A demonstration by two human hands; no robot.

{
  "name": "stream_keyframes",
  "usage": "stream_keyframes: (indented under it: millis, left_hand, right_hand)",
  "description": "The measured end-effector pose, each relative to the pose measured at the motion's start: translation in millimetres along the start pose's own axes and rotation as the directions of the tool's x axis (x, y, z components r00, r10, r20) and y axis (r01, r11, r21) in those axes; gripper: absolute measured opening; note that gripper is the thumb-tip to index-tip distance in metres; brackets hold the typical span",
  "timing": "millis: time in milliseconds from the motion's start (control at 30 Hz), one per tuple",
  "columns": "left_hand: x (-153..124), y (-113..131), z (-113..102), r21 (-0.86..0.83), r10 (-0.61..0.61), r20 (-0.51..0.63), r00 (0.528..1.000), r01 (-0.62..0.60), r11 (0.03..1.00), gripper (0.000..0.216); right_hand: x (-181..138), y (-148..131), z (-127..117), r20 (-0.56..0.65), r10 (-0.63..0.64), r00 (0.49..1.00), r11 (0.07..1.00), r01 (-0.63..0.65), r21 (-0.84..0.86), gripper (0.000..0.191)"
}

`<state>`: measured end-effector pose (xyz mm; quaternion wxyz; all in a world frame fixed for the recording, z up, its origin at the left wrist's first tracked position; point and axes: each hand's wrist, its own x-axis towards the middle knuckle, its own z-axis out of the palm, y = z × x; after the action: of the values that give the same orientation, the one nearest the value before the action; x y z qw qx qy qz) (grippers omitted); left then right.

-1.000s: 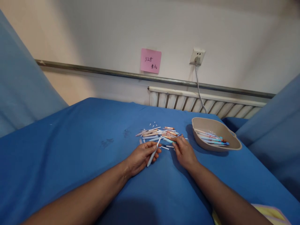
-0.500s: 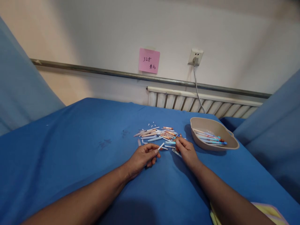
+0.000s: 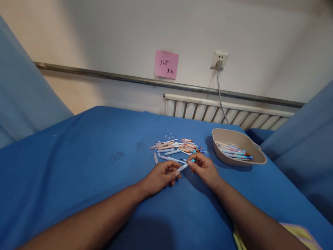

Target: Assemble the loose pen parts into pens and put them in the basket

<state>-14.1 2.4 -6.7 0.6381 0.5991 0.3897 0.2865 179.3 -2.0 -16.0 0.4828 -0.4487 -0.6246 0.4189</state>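
Blue cloth [image 3: 78,166], softly creased, underlies everything. At left, the left hand [image 3: 159,177] pinches a slim, pale plastic pen [image 3: 183,167] between both hands. Moments ago they held separate pieces — now apparently joined. Beyond lies a heap of smooth pen parts [image 3: 173,152]. The right hand [image 3: 204,170] grips the pen's turquoise end; farther right sits a rounded tan basin [image 3: 257,158] of pens.
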Motion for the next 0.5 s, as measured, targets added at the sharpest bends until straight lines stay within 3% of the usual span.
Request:
stream_keyframes:
  millis: [267, 500]
  left_hand:
    - [-0.4, -3.9, 1.0, 0.028, 0.056, -0.014, 0.998, -0.056, 0.998, 0.025]
    - [-1.7, -5.2, 2.4, 0.1, 0.088, -0.04, 0.995, -0.083, 0.992, 0.023]
  right_hand:
    - [-2.0, -1.0, 1.4, 0.037, 0.033, 0.999, 0.999, -0.033, -0.002, 0.024]
    - [-3.0, 1.6, -2.4, 0.152, 0.012, 0.988, 1.0, -0.015, 0.016, 0.02]
